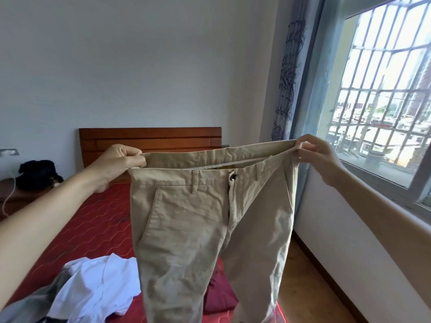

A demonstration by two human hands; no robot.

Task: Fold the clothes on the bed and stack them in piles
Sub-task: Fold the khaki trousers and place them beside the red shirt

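A pair of beige trousers (210, 229) hangs in the air in front of me, front side facing me, waistband stretched wide and legs falling past the bottom of the view. My left hand (121, 159) grips the left end of the waistband. My right hand (314, 152) pinches the right end. Below lies the bed (98, 224) with a red quilted mattress. On it, at the lower left, lie a crumpled white shirt (100, 290) and a grey garment (35, 301). A dark red garment (219, 297) lies behind the trouser legs.
A wooden headboard (149, 141) stands against the far wall. A bedside table (21, 197) at left carries a black item (37, 173) and a white cable. A barred window (384, 89) and a curtain (289, 78) fill the right side. Wooden floor (310, 287) runs beside the bed.
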